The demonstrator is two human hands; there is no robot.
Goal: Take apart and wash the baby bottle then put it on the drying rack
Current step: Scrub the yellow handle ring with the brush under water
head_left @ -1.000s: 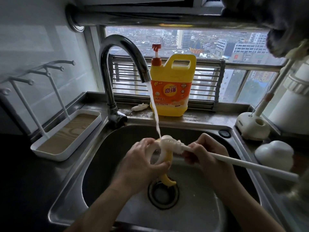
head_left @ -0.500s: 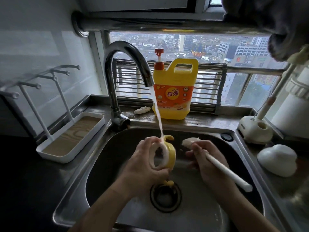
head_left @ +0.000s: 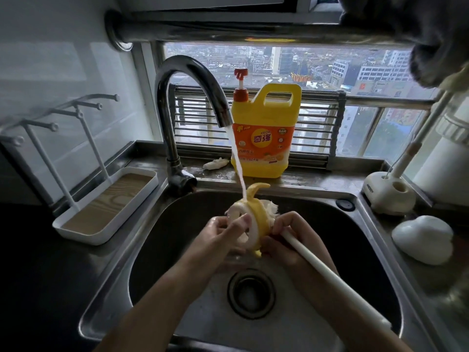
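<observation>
Both forearms are reaching in from below and meeting at the centre. The left hand is gripping a yellow ring, its fingers curling over the white rim. The right hand is holding a white brush handle, fingers wrapped round it, just beside the left.

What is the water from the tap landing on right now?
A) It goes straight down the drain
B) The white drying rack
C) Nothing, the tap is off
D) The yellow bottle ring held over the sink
D: the stream from the tap falls onto the yellow ring, which the left hand holds above the sink while the right hand holds a brush at it.
</observation>
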